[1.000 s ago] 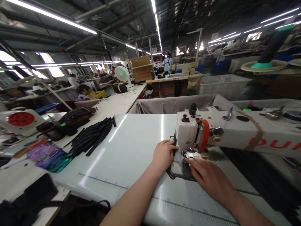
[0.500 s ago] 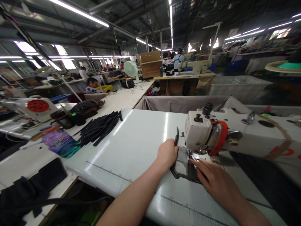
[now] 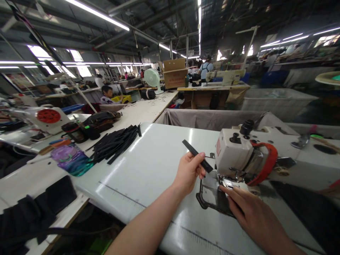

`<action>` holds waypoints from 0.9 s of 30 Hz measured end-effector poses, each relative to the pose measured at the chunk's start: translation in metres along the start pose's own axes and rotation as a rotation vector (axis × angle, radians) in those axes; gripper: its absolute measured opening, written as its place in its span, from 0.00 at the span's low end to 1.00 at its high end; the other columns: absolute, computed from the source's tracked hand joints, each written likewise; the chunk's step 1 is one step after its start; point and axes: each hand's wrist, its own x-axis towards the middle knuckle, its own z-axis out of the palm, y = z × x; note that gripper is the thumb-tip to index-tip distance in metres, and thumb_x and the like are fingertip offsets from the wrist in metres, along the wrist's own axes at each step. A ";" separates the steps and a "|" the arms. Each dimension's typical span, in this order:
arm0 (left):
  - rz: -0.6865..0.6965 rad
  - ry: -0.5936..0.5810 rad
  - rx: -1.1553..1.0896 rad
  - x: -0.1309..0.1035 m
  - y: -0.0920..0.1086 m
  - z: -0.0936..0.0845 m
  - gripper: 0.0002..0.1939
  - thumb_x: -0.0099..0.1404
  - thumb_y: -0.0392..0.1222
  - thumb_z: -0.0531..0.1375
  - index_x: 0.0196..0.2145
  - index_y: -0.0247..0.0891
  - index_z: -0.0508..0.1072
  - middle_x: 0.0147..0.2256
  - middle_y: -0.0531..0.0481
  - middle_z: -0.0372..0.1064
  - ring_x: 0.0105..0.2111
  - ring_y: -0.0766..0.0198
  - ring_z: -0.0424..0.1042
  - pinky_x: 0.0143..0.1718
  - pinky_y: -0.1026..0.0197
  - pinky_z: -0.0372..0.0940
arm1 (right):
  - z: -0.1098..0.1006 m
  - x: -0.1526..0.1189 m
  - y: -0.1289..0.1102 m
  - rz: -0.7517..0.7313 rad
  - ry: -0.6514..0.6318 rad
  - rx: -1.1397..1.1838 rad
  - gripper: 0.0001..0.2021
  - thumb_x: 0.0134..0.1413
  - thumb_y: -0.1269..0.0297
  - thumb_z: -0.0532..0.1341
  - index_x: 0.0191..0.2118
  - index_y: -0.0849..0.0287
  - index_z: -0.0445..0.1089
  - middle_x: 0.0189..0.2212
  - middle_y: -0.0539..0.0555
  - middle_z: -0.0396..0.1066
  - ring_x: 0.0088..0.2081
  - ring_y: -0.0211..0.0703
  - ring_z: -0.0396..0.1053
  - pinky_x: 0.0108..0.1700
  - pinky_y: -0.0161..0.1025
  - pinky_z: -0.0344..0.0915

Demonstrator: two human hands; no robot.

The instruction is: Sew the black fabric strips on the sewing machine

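A short black strip (image 3: 189, 147) is pinched between the thumb and fingers of my left hand (image 3: 189, 170), raised just left of the sewing machine head (image 3: 231, 150). My right hand (image 3: 251, 209) lies at the machine's presser foot, its fingertips at the metal plate. Those fingers are close together, and what they press on, if anything, is too small to make out. Below the needle area, a dark-edged frame (image 3: 202, 200) rests on the pale machine table (image 3: 159, 152). A pile of black strips (image 3: 115, 143) lies at the table's left edge.
Left of the table are a purple and teal pouch (image 3: 69, 159), a dark jar (image 3: 73, 132) and folded black fabric (image 3: 60, 194). Black fabric (image 3: 302, 205) lies right of my right hand. Behind stand a fan (image 3: 152, 78), a cardboard box (image 3: 175, 76) and people.
My left hand has turned and lifted the black strip, which now shows its flat side. My right hand stays at the presser foot. The view has shifted slightly left.
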 end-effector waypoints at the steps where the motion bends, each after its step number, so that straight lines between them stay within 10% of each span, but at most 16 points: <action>1: 0.000 -0.005 -0.003 -0.001 0.000 0.000 0.21 0.52 0.52 0.68 0.27 0.35 0.64 0.16 0.58 0.64 0.11 0.76 0.58 0.11 0.72 0.47 | 0.001 0.000 0.000 -0.002 0.006 0.000 0.17 0.65 0.65 0.48 0.49 0.58 0.72 0.41 0.58 0.77 0.34 0.47 0.77 0.36 0.45 0.74; 15: -0.184 -0.403 -0.327 -0.020 0.023 0.001 0.16 0.52 0.35 0.65 0.39 0.34 0.69 0.28 0.54 0.63 0.22 0.75 0.61 0.23 0.70 0.54 | 0.003 -0.003 0.002 -0.015 0.010 -0.010 0.17 0.66 0.63 0.48 0.51 0.59 0.71 0.41 0.57 0.77 0.34 0.46 0.77 0.38 0.42 0.73; 27: -0.080 -0.667 -0.144 -0.023 0.025 -0.008 0.18 0.56 0.42 0.66 0.43 0.35 0.70 0.27 0.53 0.64 0.23 0.72 0.63 0.18 0.73 0.57 | 0.004 -0.003 0.004 -0.011 0.023 -0.007 0.18 0.66 0.61 0.49 0.51 0.59 0.71 0.41 0.57 0.77 0.33 0.47 0.76 0.37 0.43 0.73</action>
